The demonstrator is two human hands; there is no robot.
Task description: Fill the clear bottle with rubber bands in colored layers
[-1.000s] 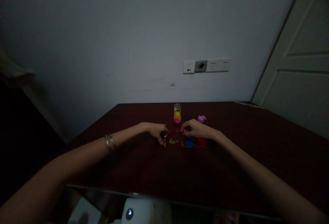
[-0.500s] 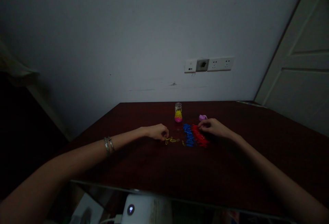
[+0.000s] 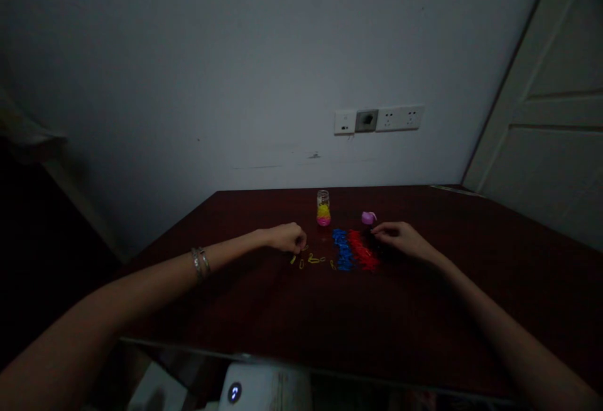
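Observation:
My left hand (image 3: 288, 237) is closed in a pinch above the left part of the table, on a small yellow loop-shaped clip (image 3: 305, 247) that shows at its fingertips. Several more yellow clips (image 3: 313, 260) lie scattered just below and to its right. To the right of these, a row of blue clips (image 3: 343, 250) lies beside a row of red clips (image 3: 362, 251). My right hand (image 3: 400, 238) rests at the upper right of the red row, fingers stretched out and apart from the pile; nothing shows in them.
Behind the clips stands a clear jar (image 3: 323, 208) with yellow and pink pieces inside. A purple lid (image 3: 368, 217) lies near my right hand. The dark table (image 3: 264, 310) meets a wall with sockets (image 3: 398, 118). Below its front edge is a white device (image 3: 264, 389).
My right hand has drawn off the red row, slightly to the right. My left hand has shifted up a little, and the yellow clips near it lie more spread out.

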